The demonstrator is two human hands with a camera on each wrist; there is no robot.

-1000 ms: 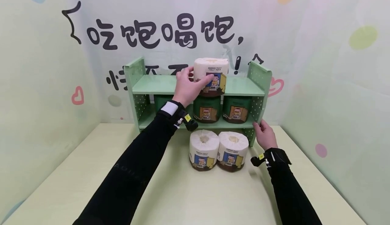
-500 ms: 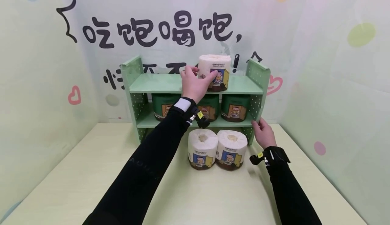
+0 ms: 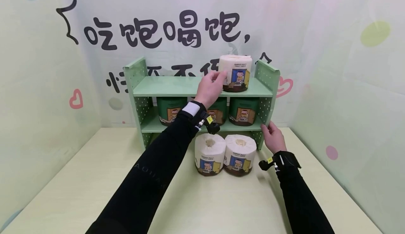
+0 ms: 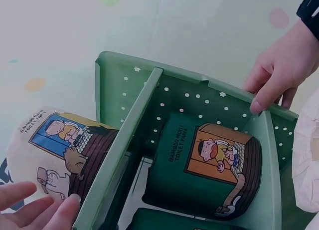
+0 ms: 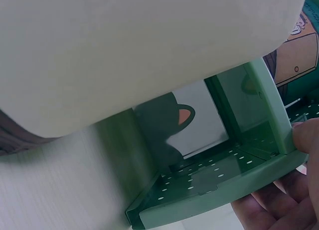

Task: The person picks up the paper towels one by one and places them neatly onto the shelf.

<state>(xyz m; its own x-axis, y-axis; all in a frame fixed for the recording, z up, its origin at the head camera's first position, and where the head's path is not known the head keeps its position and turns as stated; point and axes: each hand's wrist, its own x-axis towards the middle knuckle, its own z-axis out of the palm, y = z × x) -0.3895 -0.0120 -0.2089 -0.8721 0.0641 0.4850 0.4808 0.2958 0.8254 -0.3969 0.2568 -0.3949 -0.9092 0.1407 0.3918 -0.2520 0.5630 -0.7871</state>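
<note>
A white-wrapped toilet paper roll (image 3: 235, 73) stands on the top board of a green shelf (image 3: 171, 86), toward its right end. At the roll's left side is my left hand (image 3: 210, 89), its fingers spread and fairly straight, not wrapped round it. In the left wrist view the thumb and fingertips (image 4: 74, 202) lie right by the roll's lower wrapper. My right hand (image 3: 274, 139) grips the shelf's right side at the middle board, thumb in front and fingers behind, as the right wrist view shows too (image 5: 299, 180).
Green-wrapped toilet paper rolls (image 3: 244, 111) fill the middle board, partly hidden by my left arm. Two white rolls (image 3: 210, 155) stand side by side on the table (image 3: 196, 206) before the shelf. Pale printed walls (image 3: 341, 86) enclose the table at the back and sides.
The white roll has come down onto the top board and shifted right. My left hand moved right with it and its fingers loosened from the roll. The right hand stays on the shelf.
</note>
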